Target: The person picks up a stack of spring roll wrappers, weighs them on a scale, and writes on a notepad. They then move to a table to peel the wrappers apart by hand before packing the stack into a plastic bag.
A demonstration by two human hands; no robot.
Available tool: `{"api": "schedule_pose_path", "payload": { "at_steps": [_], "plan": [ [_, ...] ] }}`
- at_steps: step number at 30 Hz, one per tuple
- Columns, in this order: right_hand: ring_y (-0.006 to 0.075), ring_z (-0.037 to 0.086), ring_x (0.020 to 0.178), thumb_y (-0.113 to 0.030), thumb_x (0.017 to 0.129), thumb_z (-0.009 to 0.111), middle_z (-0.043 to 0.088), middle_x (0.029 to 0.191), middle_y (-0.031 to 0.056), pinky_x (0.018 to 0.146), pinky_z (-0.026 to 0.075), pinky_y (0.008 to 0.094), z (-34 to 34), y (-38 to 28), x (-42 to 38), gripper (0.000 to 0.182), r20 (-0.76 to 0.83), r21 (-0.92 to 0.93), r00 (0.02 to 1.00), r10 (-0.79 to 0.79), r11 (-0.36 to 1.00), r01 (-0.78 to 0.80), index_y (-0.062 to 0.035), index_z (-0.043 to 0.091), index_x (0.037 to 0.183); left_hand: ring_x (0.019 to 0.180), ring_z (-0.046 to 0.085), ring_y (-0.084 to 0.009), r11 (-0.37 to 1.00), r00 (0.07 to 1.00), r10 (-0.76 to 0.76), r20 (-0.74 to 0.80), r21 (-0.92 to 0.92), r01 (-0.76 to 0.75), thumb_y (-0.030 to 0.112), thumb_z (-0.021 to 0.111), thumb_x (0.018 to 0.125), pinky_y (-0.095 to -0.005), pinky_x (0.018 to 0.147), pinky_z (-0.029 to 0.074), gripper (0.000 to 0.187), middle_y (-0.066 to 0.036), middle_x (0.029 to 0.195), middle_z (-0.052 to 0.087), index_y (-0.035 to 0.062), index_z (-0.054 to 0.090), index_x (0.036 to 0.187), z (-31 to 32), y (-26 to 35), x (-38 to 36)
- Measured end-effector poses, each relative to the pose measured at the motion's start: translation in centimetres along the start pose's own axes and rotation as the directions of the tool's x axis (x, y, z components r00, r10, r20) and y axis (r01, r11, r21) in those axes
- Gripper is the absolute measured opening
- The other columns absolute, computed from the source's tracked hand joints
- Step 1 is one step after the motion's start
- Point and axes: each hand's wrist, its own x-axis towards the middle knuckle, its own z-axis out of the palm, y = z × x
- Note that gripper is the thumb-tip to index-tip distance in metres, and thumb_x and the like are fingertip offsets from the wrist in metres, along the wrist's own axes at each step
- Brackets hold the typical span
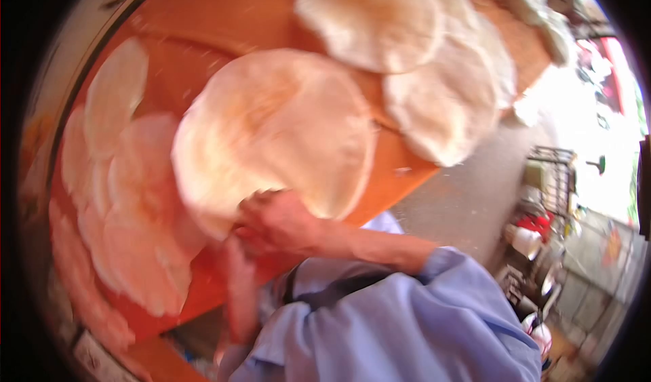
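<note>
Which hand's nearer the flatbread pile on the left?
Left. The left hand is just right of the flatbread pile; the right hand is farther right, at the near edge of the big round flatbread.

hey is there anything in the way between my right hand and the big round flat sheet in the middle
Nothing visible stands between them: your right hand is at the near edge of the big round sheet. Blur hides whether the fingers actually grip it.
</note>
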Motion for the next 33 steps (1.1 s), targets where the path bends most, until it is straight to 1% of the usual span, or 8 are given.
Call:
{"api": "schedule_pose_path", "payload": {
  "at_steps": [7,10,17,22,25,29,31,33],
  "plan": [
    [0.0245,0.064,0.062,-0.008,0.075,0.062,0.064,0.067,0.0143,0.061,0.051,0.0374,-7.7,3.8,2.7,0.008,-0.037,0.297,0.964,0.264,0.924,-0.242,-0.0013,0.065,0.078,0.119,0.051,-0.0262,0.995,0.998,0.059,0.034,-0.083,-0.056,0.0,0.064,0.081,-0.0413,0.1,0.044,0.064,-0.011,0.134,0.049,0.0027,0.038,0.14,-1.4,-0.9,1.0],
    [0.0103,0.06,0.066,-0.017,0.084,0.065,0.066,0.073,0.0021,0.06,0.05,0.0262,-21.4,5.7,4.1,0.016,-0.076,0.503,0.66,0.747,0.6,-0.622,-0.0019,0.069,0.085,0.124,0.048,-0.0285,0.995,0.999,0.024,0.036,-0.098,-0.021,0.0,0.062,0.081,-0.0436,0.104,0.041,0.066,-0.011,0.138,0.047,0.0039,0.035,0.142,-1.7,-1.5,1.5],
    [0.0125,0.06,0.067,-0.028,0.085,0.067,0.066,0.081,0.0041,0.063,0.049,0.0263,-48.7,19.0,-5.8,0.03,-0.647,0.255,0.602,0.468,0.877,-0.408,0.001,0.066,0.093,0.126,0.046,-0.0298,0.994,0.998,-0.055,0.024,-0.094,0.057,0.006,0.059,0.084,-0.0452,0.106,0.039,0.065,-0.01,0.141,0.045,0.006,0.034,0.144,-1.0,-1.1,1.3],
    [0.0193,0.065,0.087,-0.046,0.082,0.067,0.067,0.088,0.0126,0.077,0.051,0.0313,-58.2,29.1,-14.1,0.056,-0.843,0.199,0.044,0.535,0.388,-0.9,0.0069,0.063,0.1,0.126,0.046,-0.0295,0.995,0.995,-0.085,-0.06,-0.054,0.082,0.007,0.058,0.083,-0.0445,0.106,0.038,0.063,-0.011,0.14,0.045,0.0032,0.036,0.142,-1.3,-0.9,1.2],
    [0.0247,0.066,0.092,-0.042,0.075,0.076,0.069,0.095,0.0168,0.081,0.052,0.0348,-49.3,29.6,-13.1,0.057,-0.927,-0.303,0.36,0.107,0.352,-0.885,-0.0065,0.061,0.117,0.129,0.042,-0.0297,0.992,0.997,-0.076,0.023,-0.101,0.078,0.013,0.061,0.085,-0.0433,0.108,0.036,0.066,-0.011,0.144,0.041,0.0055,0.033,0.144,-2.3,-0.4,0.4],
    [0.0218,0.062,0.067,-0.004,0.078,0.062,0.065,0.08,0.0093,0.061,0.051,0.0322,-27.6,20.7,-5.2,0.026,-0.469,0.061,0.824,0.317,0.943,-0.327,-0.0027,0.062,0.103,0.133,0.037,-0.03,0.988,0.981,0.129,0.143,-0.103,-0.115,0.015,0.061,0.085,-0.0448,0.112,0.03,0.07,-0.012,0.146,0.037,0.0044,0.027,0.146,1.3,1.7,-1.6],
    [0.0273,0.066,0.08,-0.022,0.074,0.075,0.067,0.087,0.0135,0.073,0.052,0.0387,-18.9,10.5,-2.0,0.048,0.192,0.471,0.827,0.529,0.689,-0.55,-0.0016,0.061,0.115,0.134,0.034,-0.0302,0.966,0.94,0.258,0.225,-0.028,-0.258,0.014,0.06,0.085,-0.0454,0.113,0.027,0.073,-0.012,0.148,0.033,0.0037,0.024,0.148,4.2,2.8,-2.4],
    [0.0331,0.065,0.084,-0.036,0.067,0.08,0.068,0.093,0.0195,0.077,0.051,0.0416,-11.6,5.0,-0.9,0.065,0.137,0.292,0.965,0.224,0.922,-0.256,0.0004,0.061,0.117,0.136,0.03,-0.0301,0.956,0.937,0.268,0.222,0.06,-0.287,0.012,0.059,0.085,-0.0458,0.114,0.024,0.073,-0.012,0.149,0.03,0.0026,0.021,0.148,5.8,3.1,-2.7]
  ]
}}
